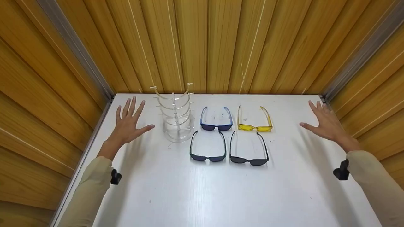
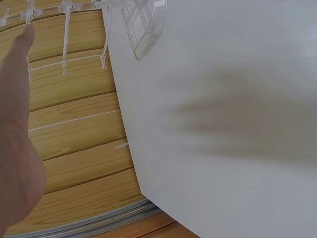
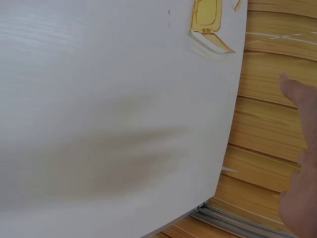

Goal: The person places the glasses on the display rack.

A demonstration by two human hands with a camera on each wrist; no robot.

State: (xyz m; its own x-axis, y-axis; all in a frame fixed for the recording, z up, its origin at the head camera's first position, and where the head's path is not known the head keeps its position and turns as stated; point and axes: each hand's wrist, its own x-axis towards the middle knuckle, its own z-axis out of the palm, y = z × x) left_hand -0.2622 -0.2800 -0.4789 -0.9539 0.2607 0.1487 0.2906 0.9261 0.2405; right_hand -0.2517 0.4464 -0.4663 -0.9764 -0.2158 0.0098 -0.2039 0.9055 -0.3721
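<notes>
My left hand (image 1: 127, 125) is spread above the table's left side, nearest to a clear plastic glasses display stand (image 1: 177, 121) with several curved tiers. Over the right side my right hand (image 1: 328, 124) is spread too, holding nothing. Between the hands, four-cornered in two rows, lie sunglasses with their temples unfolded: a blue-framed pair (image 1: 216, 127) and a yellow pair (image 1: 255, 128) at the back, a dark green-black pair (image 1: 207, 158) and a black pair (image 1: 249, 161) in front. In the right wrist view, part of the yellow sunglasses (image 3: 207, 14) shows at the top.
The white table (image 1: 176, 192) meets a wood-patterned corrugated wall (image 1: 221, 47) at the back. Similar panels (image 1: 38, 104) and metal edge strips (image 1: 79, 50) close in both sides. A small black device (image 1: 115, 177) sits at the left wrist, another (image 1: 341, 171) at the right.
</notes>
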